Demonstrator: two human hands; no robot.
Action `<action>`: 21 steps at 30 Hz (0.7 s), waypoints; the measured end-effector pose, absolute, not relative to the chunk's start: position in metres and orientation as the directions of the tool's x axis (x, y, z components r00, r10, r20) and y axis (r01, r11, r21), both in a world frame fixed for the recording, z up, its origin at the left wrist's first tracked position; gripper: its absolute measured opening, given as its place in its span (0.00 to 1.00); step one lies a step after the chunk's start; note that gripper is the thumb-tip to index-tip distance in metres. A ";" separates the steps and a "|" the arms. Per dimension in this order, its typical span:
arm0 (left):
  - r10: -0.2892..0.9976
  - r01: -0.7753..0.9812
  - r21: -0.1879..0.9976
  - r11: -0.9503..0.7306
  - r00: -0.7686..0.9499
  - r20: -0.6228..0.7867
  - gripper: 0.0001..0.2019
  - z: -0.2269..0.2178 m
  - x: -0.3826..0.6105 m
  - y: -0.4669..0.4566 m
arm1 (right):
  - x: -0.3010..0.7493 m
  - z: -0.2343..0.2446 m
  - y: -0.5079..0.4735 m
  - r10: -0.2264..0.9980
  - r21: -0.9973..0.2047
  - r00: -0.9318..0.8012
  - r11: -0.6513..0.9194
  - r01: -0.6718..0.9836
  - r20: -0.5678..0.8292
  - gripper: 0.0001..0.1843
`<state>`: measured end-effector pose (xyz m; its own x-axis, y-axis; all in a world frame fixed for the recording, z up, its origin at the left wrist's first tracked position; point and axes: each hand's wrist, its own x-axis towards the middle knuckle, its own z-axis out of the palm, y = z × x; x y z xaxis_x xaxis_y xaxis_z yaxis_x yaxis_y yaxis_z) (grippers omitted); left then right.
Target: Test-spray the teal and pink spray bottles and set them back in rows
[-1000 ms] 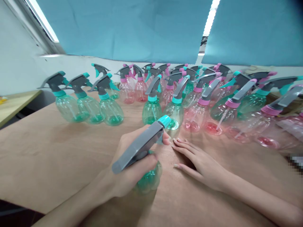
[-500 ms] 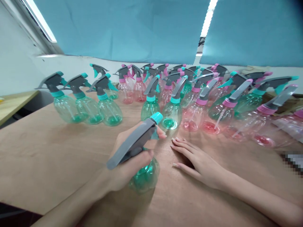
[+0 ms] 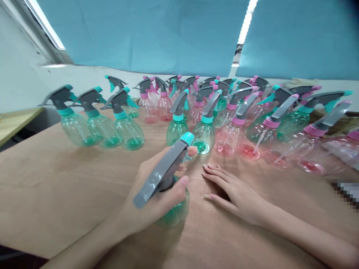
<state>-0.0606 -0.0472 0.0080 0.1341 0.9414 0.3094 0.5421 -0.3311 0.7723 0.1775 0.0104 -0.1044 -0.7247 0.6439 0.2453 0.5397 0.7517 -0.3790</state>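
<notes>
A green spray bottle (image 3: 175, 215) with a grey head and turquoise nozzle stands near the front of the wooden table (image 3: 64, 194). Wrapped round its neck and trigger is my left hand (image 3: 157, 186), with the thumb on the near side and the nozzle facing away to the right. My fingers hide most of the trigger and the collar. To the right, my right hand (image 3: 235, 190) rests palm down on the wood, fingers stretched forward and thumb apart, holding nothing. Just beyond the hands stand a green spray bottle (image 3: 203, 136) and a pink spray bottle (image 3: 228, 138).
Several more green and pink spray bottles crowd the back and right of the table. Three green spray bottles (image 3: 130, 132) line up at the left. A blurred patch (image 3: 347, 190) lies at the right edge. Blue curtains (image 3: 154, 33) hang behind.
My left hand has shifted slightly right and turned the head of the held bottle a little, its rear end swinging right. My right hand has stayed in place.
</notes>
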 end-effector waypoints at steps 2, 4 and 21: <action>0.944 0.483 0.812 -0.327 0.132 0.302 0.28 0.007 -0.060 -0.045 | 0.178 -0.105 0.010 0.645 -0.382 -0.722 0.751 0.539 0.250 0.29; 0.942 0.460 0.823 -0.333 0.128 0.310 0.30 0.005 -0.061 -0.044 | 0.177 -0.105 0.010 0.646 -0.381 -0.721 0.751 0.539 0.252 0.29; 0.963 0.490 0.830 -0.267 0.111 0.244 0.28 0.008 -0.058 -0.046 | 0.176 -0.104 0.009 0.650 -0.391 -0.715 0.746 0.539 0.256 0.29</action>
<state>-0.0583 -0.0464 0.0081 0.1114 0.9633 0.2441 0.4904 -0.2669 0.8296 0.1763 0.0095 -0.1037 -0.7153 0.6504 0.2556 0.5386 0.7461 -0.3913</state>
